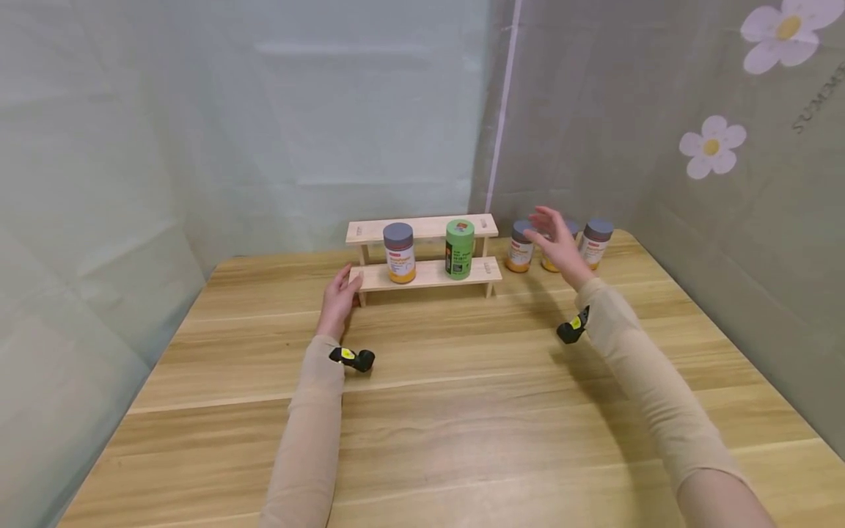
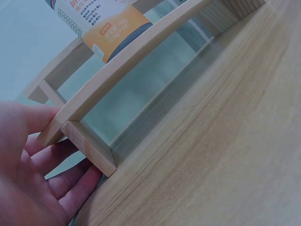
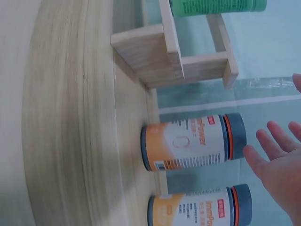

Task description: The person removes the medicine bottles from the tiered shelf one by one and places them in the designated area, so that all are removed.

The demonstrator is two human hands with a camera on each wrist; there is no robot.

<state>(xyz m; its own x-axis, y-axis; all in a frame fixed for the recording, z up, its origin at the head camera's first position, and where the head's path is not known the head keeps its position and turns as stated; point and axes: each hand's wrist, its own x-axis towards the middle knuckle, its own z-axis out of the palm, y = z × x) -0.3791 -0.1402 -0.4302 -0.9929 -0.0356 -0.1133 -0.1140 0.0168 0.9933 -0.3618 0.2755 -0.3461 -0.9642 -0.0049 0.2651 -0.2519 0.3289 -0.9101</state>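
Observation:
A two-tier wooden rack [image 1: 429, 275] stands at the back of the table. My left hand [image 1: 338, 301] grips the left end of its lower tier, thumb on top and fingers beneath, by the support leg [image 2: 91, 147]. On that tier are a white-and-orange supplement jar [image 1: 400, 257] with a dark lid and, to its right, a green canister [image 1: 459, 251]. My right hand [image 1: 560, 246] is raised with fingers spread above the jars right of the rack. Its fingertips come close to the lid of the nearest jar [image 3: 188, 143] in the right wrist view. Nothing is in that hand.
Right of the rack, a middle jar [image 1: 550, 258] is partly hidden by the right hand, and another jar [image 1: 593, 246] stands beyond it near the table's [image 1: 462, 411] right edge. A pale curtain [image 1: 370, 110] hangs behind, and a flowered grey one [image 1: 746, 235] hangs on the right.

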